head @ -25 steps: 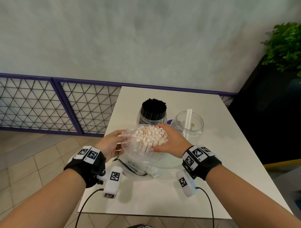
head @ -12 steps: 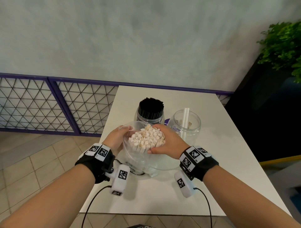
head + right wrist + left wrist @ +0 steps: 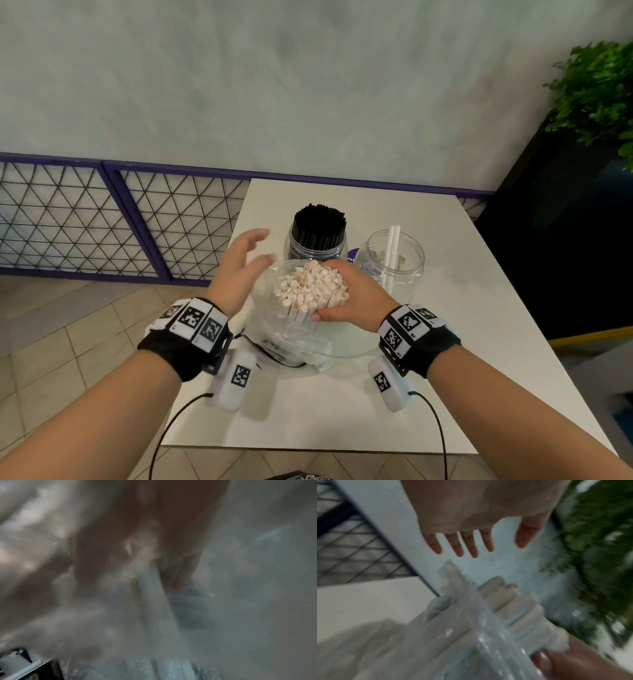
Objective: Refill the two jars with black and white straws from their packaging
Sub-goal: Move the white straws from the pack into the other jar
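White table [image 3: 479, 308]: right hand [image 3: 356, 294] grasping bagged white straws [image 3: 310, 286]; left hand [image 3: 239, 263] released; black straws [image 3: 320, 226] fill jar [image 3: 317, 248].

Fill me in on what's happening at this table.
A person is refilling straw jars. Their right hand grips a bundle of white straws standing in its clear plastic packaging. The left hand hovers open beside the bag, holding nothing. Behind, one jar is packed with black straws; the other jar holds only a couple of white ones.
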